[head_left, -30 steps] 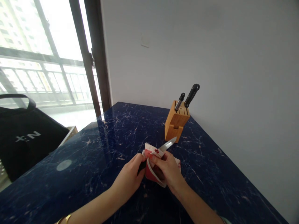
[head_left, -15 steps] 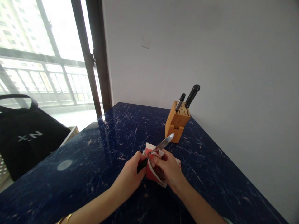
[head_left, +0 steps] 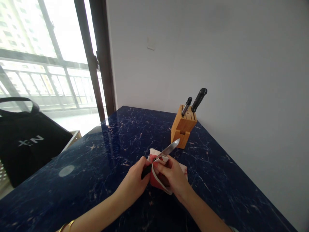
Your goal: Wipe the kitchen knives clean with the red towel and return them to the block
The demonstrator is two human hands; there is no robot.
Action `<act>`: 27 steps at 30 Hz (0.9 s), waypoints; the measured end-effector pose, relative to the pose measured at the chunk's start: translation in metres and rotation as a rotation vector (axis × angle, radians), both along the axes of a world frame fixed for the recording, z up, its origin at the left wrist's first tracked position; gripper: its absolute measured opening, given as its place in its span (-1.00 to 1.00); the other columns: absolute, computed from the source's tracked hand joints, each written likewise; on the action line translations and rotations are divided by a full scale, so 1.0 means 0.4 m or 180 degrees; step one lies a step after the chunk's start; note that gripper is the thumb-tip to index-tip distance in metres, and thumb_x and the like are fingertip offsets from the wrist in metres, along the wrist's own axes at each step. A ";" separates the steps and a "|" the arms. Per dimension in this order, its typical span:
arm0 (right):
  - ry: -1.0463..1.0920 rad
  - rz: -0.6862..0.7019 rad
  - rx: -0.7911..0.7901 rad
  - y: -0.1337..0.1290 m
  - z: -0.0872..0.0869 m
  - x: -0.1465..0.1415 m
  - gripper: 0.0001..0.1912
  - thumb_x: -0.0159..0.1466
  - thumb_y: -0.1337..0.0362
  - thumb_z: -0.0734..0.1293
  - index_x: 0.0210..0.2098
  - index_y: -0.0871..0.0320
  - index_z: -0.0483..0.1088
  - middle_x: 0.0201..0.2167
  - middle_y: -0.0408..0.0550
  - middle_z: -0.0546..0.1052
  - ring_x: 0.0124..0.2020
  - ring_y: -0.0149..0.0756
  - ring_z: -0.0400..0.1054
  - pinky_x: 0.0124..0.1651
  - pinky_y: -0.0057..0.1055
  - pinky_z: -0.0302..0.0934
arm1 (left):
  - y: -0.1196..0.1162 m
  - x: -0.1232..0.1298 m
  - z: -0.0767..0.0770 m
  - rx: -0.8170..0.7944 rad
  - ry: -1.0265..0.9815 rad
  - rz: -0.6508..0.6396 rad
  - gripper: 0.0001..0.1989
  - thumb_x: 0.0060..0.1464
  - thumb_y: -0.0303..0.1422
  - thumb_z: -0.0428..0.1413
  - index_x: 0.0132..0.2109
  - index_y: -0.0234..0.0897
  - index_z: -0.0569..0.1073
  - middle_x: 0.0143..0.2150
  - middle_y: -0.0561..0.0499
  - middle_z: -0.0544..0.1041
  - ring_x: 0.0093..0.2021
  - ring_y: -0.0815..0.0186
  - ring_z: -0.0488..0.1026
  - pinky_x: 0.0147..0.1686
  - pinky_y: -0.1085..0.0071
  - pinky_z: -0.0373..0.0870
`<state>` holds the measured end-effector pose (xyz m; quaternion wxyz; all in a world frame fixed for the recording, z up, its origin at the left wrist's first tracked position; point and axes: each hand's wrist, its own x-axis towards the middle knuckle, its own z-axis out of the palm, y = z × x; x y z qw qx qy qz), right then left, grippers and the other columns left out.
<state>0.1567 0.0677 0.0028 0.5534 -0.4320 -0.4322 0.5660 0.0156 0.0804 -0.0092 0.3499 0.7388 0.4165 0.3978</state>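
My left hand [head_left: 137, 172] is closed around the black handle of a kitchen knife [head_left: 169, 149], whose blade points up and away to the right. A red and white cloth [head_left: 158, 181] is bunched in my right hand [head_left: 173, 174], with thumb and fingers pinching it near the base of the blade. Part of the cloth hangs below the handle, and another fold sticks out past my right hand. Just beyond the blade tip stands a wooden knife block [head_left: 183, 125], holding a black-handled knife [head_left: 200, 99] and a smaller tool [head_left: 186, 105] with a black and silver handle.
The dark blue marbled table [head_left: 116, 145] runs back to a pale wall [head_left: 205, 48] bordering its right side. On the left are a black bag [head_left: 31, 141] and a large window [head_left: 48, 58]. A round pale spot [head_left: 66, 170] shows on the tabletop.
Both hands stay in nearly the same place on the knife and cloth. The cloth and my right fingers have shifted slightly near the base of the blade.
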 end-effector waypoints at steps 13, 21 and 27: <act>-0.0020 -0.0321 0.0037 0.001 -0.015 -0.008 -0.68 0.00 0.14 0.39 -0.29 0.16 0.38 -0.41 -0.12 0.49 -0.39 -0.31 0.34 -0.32 -0.43 0.18 | -0.010 0.005 -0.002 0.0052 0.0003 -0.0108 -0.88 -0.06 -0.55 -0.04 -0.37 -0.23 0.27 -0.41 0.09 0.43 -0.41 0.38 0.34 -0.38 0.48 0.25; -0.0093 -0.0271 0.0099 0.001 0.000 0.003 -0.75 0.08 0.12 0.32 -0.36 0.19 0.40 -0.51 -0.14 0.44 -0.51 -0.39 0.28 -0.39 -0.45 0.15 | -0.003 0.009 0.001 -0.0318 -0.0286 -0.0126 -0.93 -0.03 -0.49 0.00 -0.39 -0.25 0.24 -0.46 0.12 0.42 -0.43 0.39 0.37 -0.44 0.51 0.26; 0.0108 -0.0052 0.0099 0.003 -0.009 -0.003 -0.73 0.02 0.16 0.37 -0.30 0.14 0.39 -0.47 -0.15 0.45 -0.43 -0.33 0.32 -0.30 -0.40 0.18 | 0.009 0.000 0.007 -0.0320 -0.0210 0.0066 -0.96 -0.02 -0.42 0.00 -0.37 -0.24 0.24 -0.44 0.11 0.44 -0.41 0.36 0.39 -0.43 0.49 0.27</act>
